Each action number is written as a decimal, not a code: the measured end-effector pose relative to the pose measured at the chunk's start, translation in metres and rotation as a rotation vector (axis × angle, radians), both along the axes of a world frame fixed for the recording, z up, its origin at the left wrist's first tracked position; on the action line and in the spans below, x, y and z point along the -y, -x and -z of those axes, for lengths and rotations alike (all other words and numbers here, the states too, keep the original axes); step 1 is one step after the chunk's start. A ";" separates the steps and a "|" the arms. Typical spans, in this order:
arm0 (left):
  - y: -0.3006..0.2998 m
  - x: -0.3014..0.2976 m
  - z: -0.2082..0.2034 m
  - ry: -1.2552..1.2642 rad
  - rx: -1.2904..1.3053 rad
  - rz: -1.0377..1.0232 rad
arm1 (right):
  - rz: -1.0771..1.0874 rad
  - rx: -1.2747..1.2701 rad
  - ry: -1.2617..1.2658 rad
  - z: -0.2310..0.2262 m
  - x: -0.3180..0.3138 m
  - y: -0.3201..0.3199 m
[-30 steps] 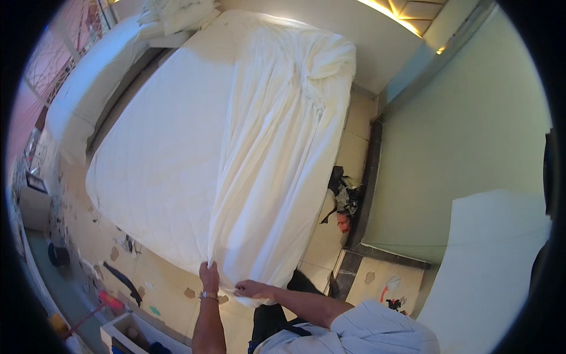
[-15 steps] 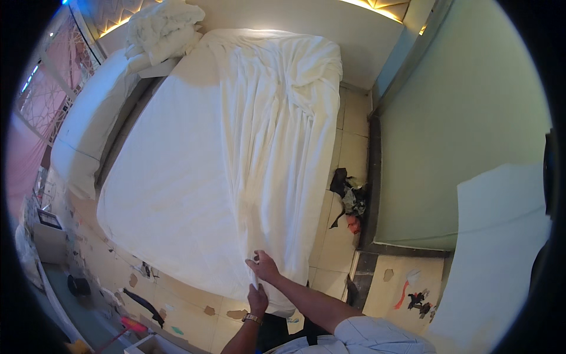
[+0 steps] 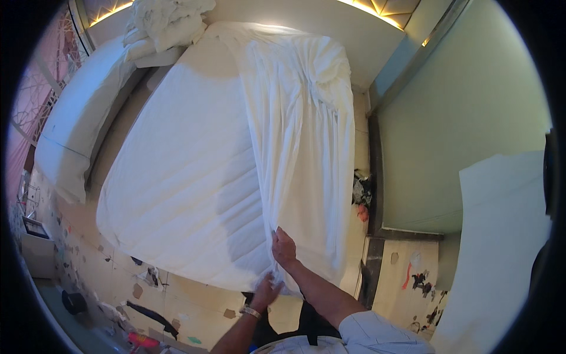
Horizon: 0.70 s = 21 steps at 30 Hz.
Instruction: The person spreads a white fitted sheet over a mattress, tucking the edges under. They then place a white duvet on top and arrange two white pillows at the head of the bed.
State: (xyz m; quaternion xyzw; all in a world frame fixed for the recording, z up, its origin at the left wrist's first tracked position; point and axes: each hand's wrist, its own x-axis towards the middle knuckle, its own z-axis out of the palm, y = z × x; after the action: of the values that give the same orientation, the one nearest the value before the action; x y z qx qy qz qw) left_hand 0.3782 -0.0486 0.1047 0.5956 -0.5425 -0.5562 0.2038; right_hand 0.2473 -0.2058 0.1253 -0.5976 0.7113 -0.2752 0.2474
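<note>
A white bed sheet (image 3: pixel 183 159) covers the mattress, smooth on the left and gathered into long folds on the right. At the near edge of the bed, my right hand (image 3: pixel 285 248) is closed on a gathered fold of this sheet. Slightly nearer and to the left, my left hand (image 3: pixel 266 293), with a watch (image 3: pixel 250 311) on its wrist, grips the same fold lower down by the mattress edge. Diagonal creases run across the sheet left of my hands. A bunched part of the cloth (image 3: pixel 327 71) lies at the far right corner.
To the left, another white-covered mattress (image 3: pixel 71 124) carries a crumpled white heap (image 3: pixel 168 23) at its far end. Black and red scraps (image 3: pixel 361 197) lie on the floor right of the bed. Floor litter includes a dark strip (image 3: pixel 152 318). A glass panel (image 3: pixel 460 135) stands at right.
Both hands have moved to the right with the gripped fold, and the right hand is farther from me. The gathered folds have shifted right, and new diagonal creases show on the sheet.
</note>
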 end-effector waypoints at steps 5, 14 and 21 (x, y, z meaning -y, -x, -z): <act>-0.073 0.118 -0.051 0.568 0.142 -0.164 | -0.041 -0.167 0.152 -0.026 -0.031 -0.056; -0.080 0.259 -0.004 0.299 0.066 -0.456 | -0.238 0.224 -0.059 -0.044 -0.084 -0.130; -0.157 0.252 -0.033 0.165 -0.230 -0.604 | -0.121 0.603 -0.250 -0.028 -0.056 -0.130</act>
State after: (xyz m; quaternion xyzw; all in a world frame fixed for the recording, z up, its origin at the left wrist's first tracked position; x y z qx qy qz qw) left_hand 0.5353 -0.3009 0.1377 0.6443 -0.3581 -0.4884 0.4671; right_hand 0.3771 -0.1495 0.1531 -0.4954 0.5975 -0.3351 0.5341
